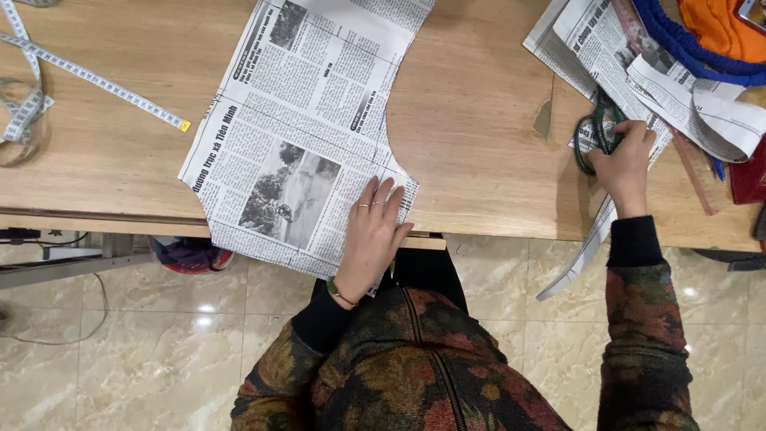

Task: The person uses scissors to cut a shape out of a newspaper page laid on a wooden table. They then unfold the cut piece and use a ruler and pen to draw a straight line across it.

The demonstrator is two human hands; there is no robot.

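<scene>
two hands (375, 235) are on the worktop (479, 152) — the left hand lies flat and released, fingers spread, pressing down the near corner of a newspaper pattern piece (307, 128). the right hand (624, 164) is off to the side, closed over the green handles of a pair of scissors (597, 134) that rest on a loose heap of newspaper offcuts (606, 40).

as for progress, the pattern piece looks already cut: it has straight sides, a scooped curve along its right edge, and ruled pencil lines crossing the print. its lower part hangs over the front edge of the worktop, above the tiled floor (120, 351). a long curved strip of trimmed paper (586, 247) droops off the worktop below the right wrist, which suggests the trimming is largely done; whether any edge is left to cut cannot be told.

the paper is thin, matte and lies smooth under the palm. the worktop is pale wood veneer with a chipped patch near the scissors. a white measuring tape (88, 76) snakes across the far left, partly coiled. at the far right sit a wooden ruler (692, 179), a blue knitted edge and orange cloth (718, 28) — soft and bulky beside the crisp paper.
</scene>
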